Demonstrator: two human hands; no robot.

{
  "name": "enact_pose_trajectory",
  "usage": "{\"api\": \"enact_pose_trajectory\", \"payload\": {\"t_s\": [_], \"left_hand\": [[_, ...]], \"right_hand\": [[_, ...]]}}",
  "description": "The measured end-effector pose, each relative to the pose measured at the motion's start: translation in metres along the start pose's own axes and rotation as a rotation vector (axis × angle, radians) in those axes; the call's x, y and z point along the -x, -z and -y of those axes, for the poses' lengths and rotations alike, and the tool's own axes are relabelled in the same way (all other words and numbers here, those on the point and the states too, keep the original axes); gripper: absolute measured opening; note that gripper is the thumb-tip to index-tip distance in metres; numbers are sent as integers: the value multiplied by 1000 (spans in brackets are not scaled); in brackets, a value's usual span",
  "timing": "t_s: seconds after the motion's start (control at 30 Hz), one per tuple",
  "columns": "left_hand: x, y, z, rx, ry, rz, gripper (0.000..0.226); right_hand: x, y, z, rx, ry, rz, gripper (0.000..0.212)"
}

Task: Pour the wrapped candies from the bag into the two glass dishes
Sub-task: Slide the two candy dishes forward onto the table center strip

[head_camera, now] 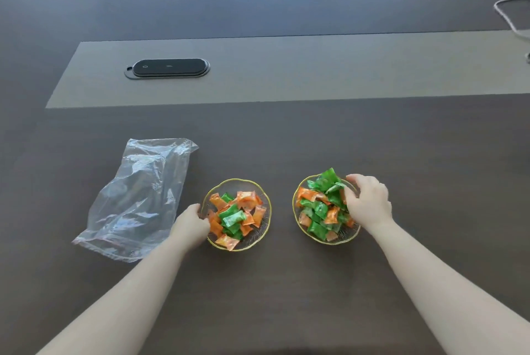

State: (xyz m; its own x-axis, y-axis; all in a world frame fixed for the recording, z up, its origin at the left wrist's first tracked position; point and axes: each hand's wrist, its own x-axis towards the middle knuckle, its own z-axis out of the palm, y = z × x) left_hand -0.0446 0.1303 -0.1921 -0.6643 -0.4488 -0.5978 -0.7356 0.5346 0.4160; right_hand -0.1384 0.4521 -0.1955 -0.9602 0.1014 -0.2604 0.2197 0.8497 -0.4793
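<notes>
Two gold-rimmed glass dishes stand side by side on the dark table. The left dish holds green and orange wrapped candies. The right dish is heaped with more candies, one green wrapper sticking up at its far edge. My left hand grips the left dish's left rim. Over the right dish's right side my right hand curls its fingers onto the rim and the candies. A clear plastic bag lies flat and limp to the left, with no candies visible in it.
A lighter grey panel runs across the table behind the dishes, with a black oval socket cover set into it. A pale cord loops at the far right edge.
</notes>
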Motion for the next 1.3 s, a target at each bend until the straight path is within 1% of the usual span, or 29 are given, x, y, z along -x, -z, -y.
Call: {"api": "enact_pose_trajectory", "payload": {"t_s": [0.07,0.17,0.23,0.33,0.47,0.67,0.87,1.0,1.1,1.23,1.3], "left_hand": [[-2,-6,3,15,29,-17,17],[-11,-15,7,116,118,-20,16],[-6,-19,-1,207,161,-24,18],[-1,-24,-14,408,229,-19,17],[-5,-33,-29,641,271,5,15],[-24,-45,-79,788,256,25,25],[-50,-66,-167,893,190,53,29],[-75,-83,-235,976,131,79,28],[-99,-97,-283,1030,107,70,30],[-126,-111,-340,1103,81,86,28],[-140,-118,-364,1138,71,93,29]], "right_hand": [[1,-1,-16,-75,-89,52,37],[6,-1,-29,-222,-271,170,39],[9,-1,-33,-363,-382,239,32],[6,-1,-34,-495,-427,275,19],[-5,1,-39,-632,-445,265,16],[-44,22,-55,-829,-513,162,18],[-117,61,-72,-983,-580,13,18],[-174,87,-84,-1047,-578,-80,21],[-217,102,-93,-1076,-579,-139,23],[-267,118,-100,-1094,-580,-208,24],[-291,124,-101,-1119,-577,-226,28]]}}
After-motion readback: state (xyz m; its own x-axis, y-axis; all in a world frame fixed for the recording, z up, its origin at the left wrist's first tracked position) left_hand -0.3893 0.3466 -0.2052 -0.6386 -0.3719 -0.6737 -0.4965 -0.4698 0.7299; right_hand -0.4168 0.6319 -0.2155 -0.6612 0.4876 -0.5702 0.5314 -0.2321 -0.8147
